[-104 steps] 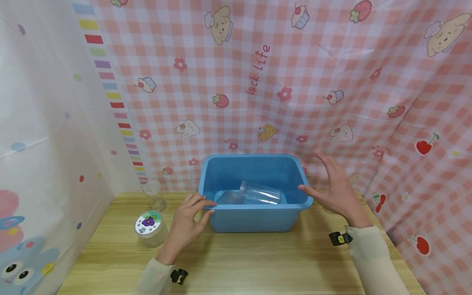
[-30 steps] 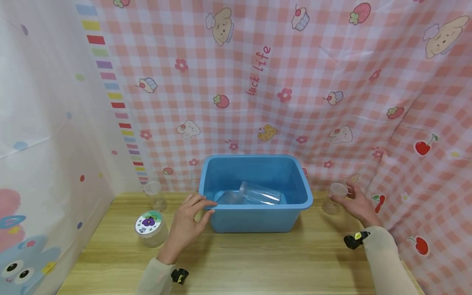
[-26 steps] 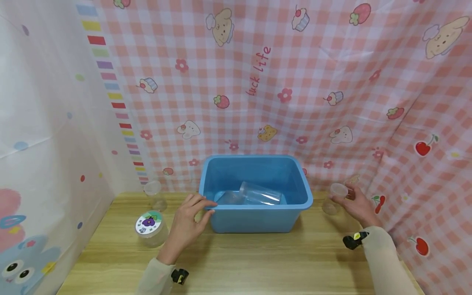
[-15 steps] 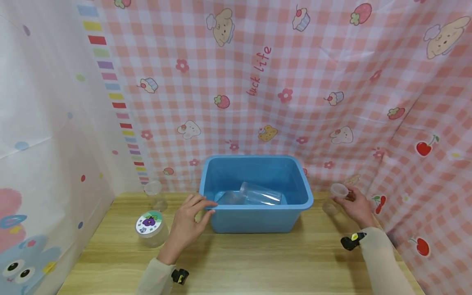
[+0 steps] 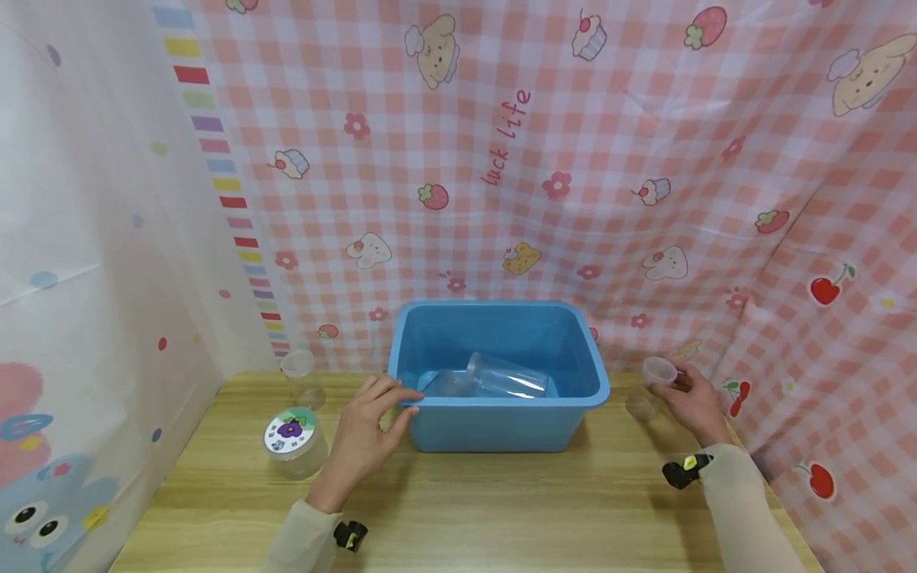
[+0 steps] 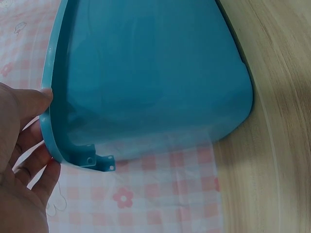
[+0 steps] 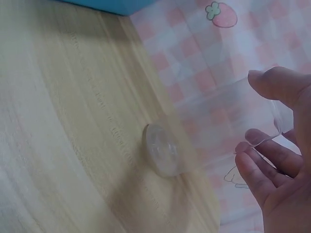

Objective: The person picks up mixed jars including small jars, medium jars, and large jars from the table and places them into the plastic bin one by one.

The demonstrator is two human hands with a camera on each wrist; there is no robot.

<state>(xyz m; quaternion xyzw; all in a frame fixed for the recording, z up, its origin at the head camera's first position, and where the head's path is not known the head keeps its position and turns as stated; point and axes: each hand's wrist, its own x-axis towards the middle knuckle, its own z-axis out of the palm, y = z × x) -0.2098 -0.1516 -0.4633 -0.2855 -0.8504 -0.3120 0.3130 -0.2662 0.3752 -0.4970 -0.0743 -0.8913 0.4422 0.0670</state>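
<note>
Right hand (image 5: 693, 404) pinches clear cup (image 5: 655, 376) near rim, thumb opposite fingers; cup on counter (image 5: 494, 509), right of blue tub (image 5: 494, 430). Left hand (image 5: 363, 436) grips tub's near-left rim. Inside tub, lying cup (image 5: 507, 378) beside another clear piece (image 5: 447, 384). Left of tub: lidded jar (image 5: 292, 442), standing cup (image 5: 301, 377) behind it.

pink checked backdrop (image 5: 458, 143), white drape (image 5: 86, 318), wood-grain tabletop (image 5: 501, 509)

The head view looks forward and down over the table (image 5: 487, 509) from the near side, while the close, sideways-turned wrist views face the blue tub (image 6: 155, 73) (left wrist) and clear cup (image 7: 216, 124) (right wrist), both shared with it.
</note>
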